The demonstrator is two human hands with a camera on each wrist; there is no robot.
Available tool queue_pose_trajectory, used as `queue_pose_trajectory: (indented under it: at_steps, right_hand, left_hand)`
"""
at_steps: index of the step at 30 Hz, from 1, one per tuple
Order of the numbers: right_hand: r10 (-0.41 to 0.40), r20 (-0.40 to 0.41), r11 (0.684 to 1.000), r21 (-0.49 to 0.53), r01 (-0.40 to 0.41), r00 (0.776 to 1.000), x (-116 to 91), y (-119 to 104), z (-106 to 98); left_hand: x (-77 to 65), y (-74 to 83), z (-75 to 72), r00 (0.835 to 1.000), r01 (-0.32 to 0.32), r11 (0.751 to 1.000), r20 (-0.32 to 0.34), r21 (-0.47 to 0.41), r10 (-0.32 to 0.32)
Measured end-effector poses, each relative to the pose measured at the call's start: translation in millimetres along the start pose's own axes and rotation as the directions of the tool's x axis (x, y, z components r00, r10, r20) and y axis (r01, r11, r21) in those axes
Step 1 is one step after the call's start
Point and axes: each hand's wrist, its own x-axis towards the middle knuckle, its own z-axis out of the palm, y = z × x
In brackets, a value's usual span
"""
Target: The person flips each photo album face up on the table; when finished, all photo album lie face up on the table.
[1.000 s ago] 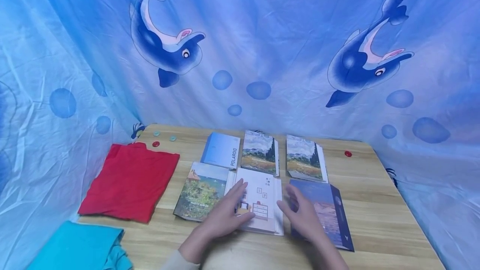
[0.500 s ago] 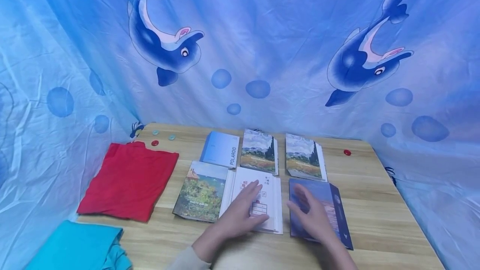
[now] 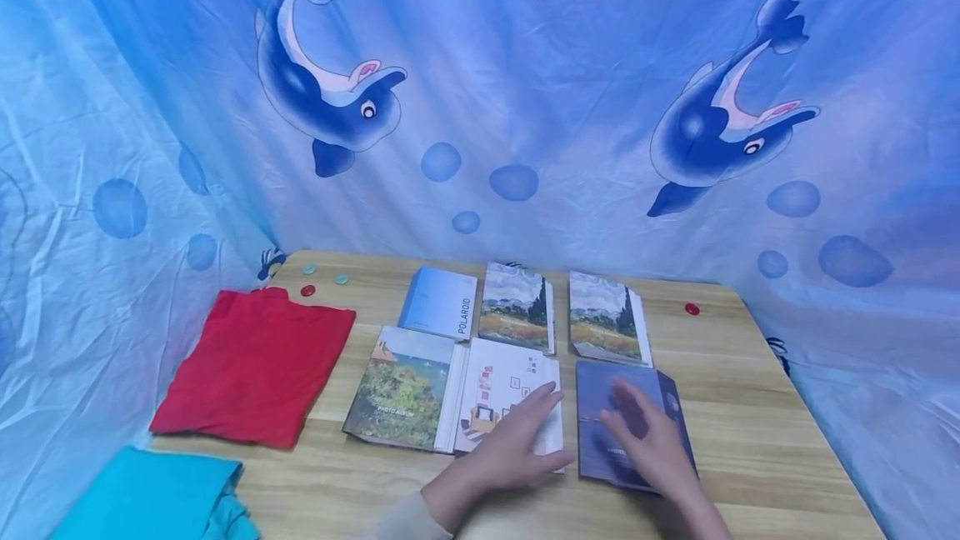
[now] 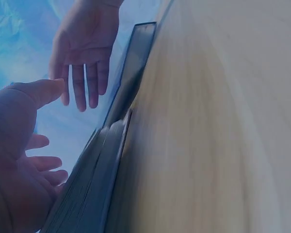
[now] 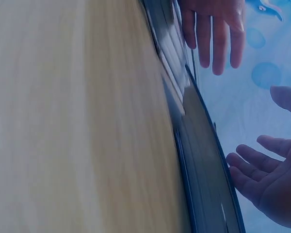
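Note:
My left hand (image 3: 517, 444), fingers extended, is over the right part of a white album (image 3: 480, 373) with a room drawing on its cover. The right hand (image 3: 651, 436) hovers over a dark blue photo album (image 3: 596, 390), fingers loosely bent and holding nothing. In the left wrist view the left hand (image 4: 19, 150) is spread beside the album's edge (image 4: 94, 179); contact cannot be told. From the right wrist, the dark blue album's page edges (image 5: 203, 160) show beside the right hand (image 5: 271, 174). A green garden-picture photo album (image 3: 405, 386) lies left of the white one.
Behind them lie a blue Polaroid album (image 3: 442, 302) and two landscape-painting albums, one left (image 3: 516, 307) and one right (image 3: 606, 315). A folded red cloth (image 3: 255, 365) and a teal cloth (image 3: 157, 494) are at the left. Small buttons, including a red button (image 3: 692, 309), dot the wooden table (image 3: 757, 440).
Both hands have shifted to the right. The left hand has moved across the white album's cover, uncovering its left side; the right hand is farther over the dark blue album. The albums stay put.

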Motion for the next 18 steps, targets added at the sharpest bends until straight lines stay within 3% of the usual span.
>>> queue_pose_trajectory:
  at_steps: [8, 13, 18]
  right_hand:
    - [0.052, -0.041, 0.997, 0.052, -0.05, 0.998, -2.9, 11.6, -10.9]
    - [0.077, -0.06, 0.996, 0.048, -0.074, 0.995, -2.0, 16.5, -18.7]
    - [0.104, -0.086, 0.994, 0.034, -0.101, 0.991, -0.5, 24.4, -29.9]
  left_hand:
    - [10.6, 4.6, 14.3, 0.999, -0.04, 0.997, 0.009, 0.063, 0.039]
    - [17.5, 7.2, 22.1, 0.996, -0.091, 0.995, -0.007, 0.044, 0.092]
    - [23.9, 13.0, 33.1, 0.993, -0.116, 0.988, 0.011, 0.099, 0.115]
